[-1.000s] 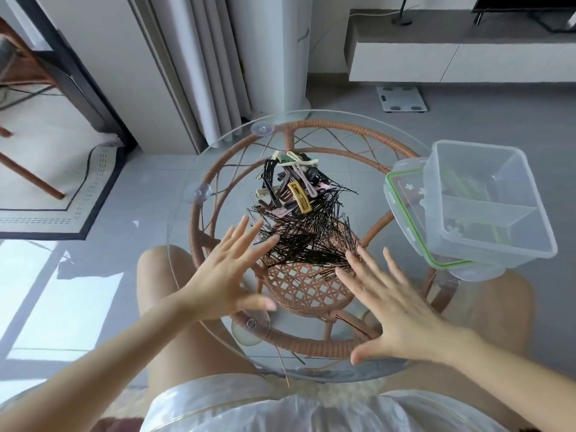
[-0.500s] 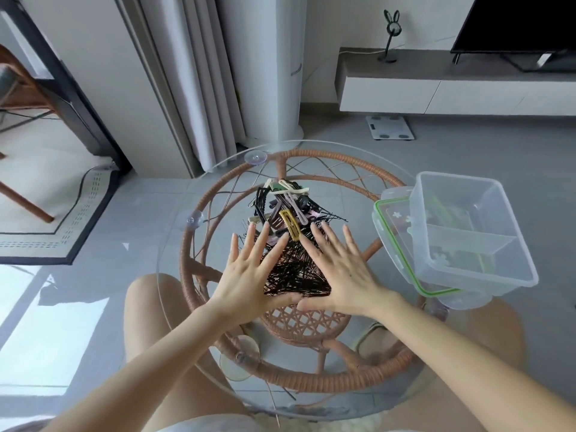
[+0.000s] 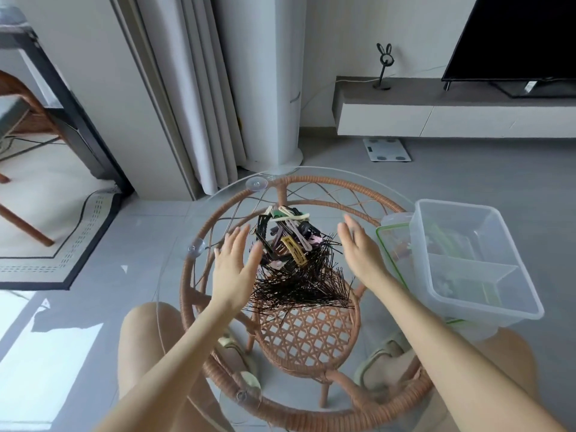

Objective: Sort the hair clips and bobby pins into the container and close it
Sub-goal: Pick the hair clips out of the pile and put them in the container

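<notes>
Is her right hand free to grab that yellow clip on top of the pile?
Probably yes. The right hand is open, holds nothing and sits just right of the pile, with the yellow hair clip lying exposed on top. Only loose bobby pins lie between them.

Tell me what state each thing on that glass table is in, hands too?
Container: open, empty, sitting on its lid.
Lid: off, under the container.
Bobby pins: loose heap.
Hair clips: piled, unsorted.
Left hand: open, holding nothing.
Right hand: open, holding nothing.
</notes>
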`<state>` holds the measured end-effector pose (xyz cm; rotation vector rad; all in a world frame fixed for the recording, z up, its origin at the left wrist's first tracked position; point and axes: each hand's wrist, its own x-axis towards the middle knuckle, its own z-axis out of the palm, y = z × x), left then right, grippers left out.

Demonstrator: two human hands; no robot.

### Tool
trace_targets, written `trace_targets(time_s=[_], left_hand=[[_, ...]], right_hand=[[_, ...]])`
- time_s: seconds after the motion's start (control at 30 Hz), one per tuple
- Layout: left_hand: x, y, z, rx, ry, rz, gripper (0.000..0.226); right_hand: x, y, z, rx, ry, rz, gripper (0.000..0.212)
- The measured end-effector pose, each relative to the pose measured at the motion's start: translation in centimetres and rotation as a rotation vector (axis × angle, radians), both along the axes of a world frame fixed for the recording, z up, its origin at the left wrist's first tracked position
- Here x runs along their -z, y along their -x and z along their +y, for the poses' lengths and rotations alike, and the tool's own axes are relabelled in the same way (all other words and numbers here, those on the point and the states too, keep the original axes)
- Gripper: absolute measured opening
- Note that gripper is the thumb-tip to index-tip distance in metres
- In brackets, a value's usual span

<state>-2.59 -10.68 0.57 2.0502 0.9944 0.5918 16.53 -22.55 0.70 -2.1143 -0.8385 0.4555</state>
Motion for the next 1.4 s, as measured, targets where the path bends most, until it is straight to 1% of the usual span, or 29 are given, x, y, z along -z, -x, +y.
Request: trace_targets(time_s=[0.07,0.1,0.2,0.27,0.3,0.37,0.4,0.43,0.5,0.53,0.57,0.6,0.67,0.7,0.73,0.8,0.93,1.07,1.13,1.23,1.33,1.4], left_hand=[[0.2,-1.5,0.0,-0.070,0.051,0.069,0.060],[0.3,-2.1,-0.4,-0.086,0.068,0.079,0.055],[1.0,-3.2,-1.3,-0.117,0.099,0.027,0.050],[1.2,-3.5,-1.7,-0.137,0.109,-0.014,0.048],[1.0,-3.6,-1.8,-0.146,0.130,-0.043,0.047],[0.4,-3.6,-1.9,-0.143,0.139,-0.102,0.044],[0.0,-3.5,-1.9,-0.140,0.129,-0.112,0.042],[-0.2,-3.3,-1.7,-0.138,0.112,-0.107,0.041],[-0.7,-2.9,-1.2,-0.132,0.074,-0.079,0.042],[-0.8,-2.7,-0.8,-0.131,0.062,-0.071,0.043],[-1.0,-2.5,-0.4,-0.130,0.055,-0.068,0.043],[-1.0,-2.3,0.0,-0.129,0.047,-0.068,0.043],[-1.0,-2.2,0.8,-0.124,0.013,-0.069,0.043],[-0.9,-2.2,1.2,-0.122,0.004,-0.069,0.042],[-0.8,-2.2,1.5,-0.121,0.004,-0.073,0.041],[-0.7,-2.3,1.8,-0.120,0.013,-0.083,0.038],[-0.9,-2.5,1.8,-0.106,-0.006,-0.082,0.037],[-0.7,-2.5,2.1,-0.095,0.006,-0.070,0.038],[-0.6,-2.6,2.3,-0.088,0.026,-0.068,0.039],[-0.7,-2.8,2.5,-0.099,0.052,-0.068,0.039],[-1.1,-3.1,3.1,-0.112,0.049,-0.025,0.036],[-1.4,-3.3,3.7,-0.092,0.039,0.027,0.033]], right_hand=[[0.2,1.1,0.8,0.024,0.021,-0.025,0.061],[0.4,2.2,1.0,0.031,0.027,-0.046,0.059],[0.9,4.9,1.3,0.076,-0.017,-0.079,0.043],[0.3,6.0,1.5,0.109,-0.073,-0.040,0.035],[-0.3,6.4,1.5,0.097,-0.091,0.002,0.034],[-1.2,6.6,1.2,0.060,-0.082,0.079,0.041],[-1.6,6.3,0.7,0.056,-0.062,0.049,0.044],[-2.3,5.8,-0.1,0.081,-0.045,-0.056,0.045],[-4.0,4.2,-2.9,0.237,-0.046,-0.402,0.042],[-4.6,3.1,-4.5,0.329,-0.001,-0.572,0.041],[-5.0,1.8,-6.1,0.402,0.092,-0.678,0.042],[-5.4,0.6,-7.7,0.445,0.233,-0.703,0.044],[-5.8,-1.1,-9.6,0.430,0.515,-0.592,0.047],[-5.7,-1.6,-10.1,0.392,0.561,-0.547,0.043],[-5.5,-1.8,-10.3,0.350,0.541,-0.538,0.034],[-5.2,-2.0,-10.1,0.261,0.459,-0.587,0.013],[-4.5,-1.2,-9.4,0.111,0.422,-0.628,0.004],[-4.3,-0.9,-8.7,0.052,0.360,-0.615,0.013],[-4.3,-1.3,-8.3,0.037,0.320,-0.604,0.009],[-4.5,-2.2,-7.1,0.007,0.312,-0.574,0.018],[-4.3,-3.6,-5.0,0.005,0.323,-0.541,0.009],[-4.7,-4.0,-3.7,0.009,0.390,-0.558,0.006]])
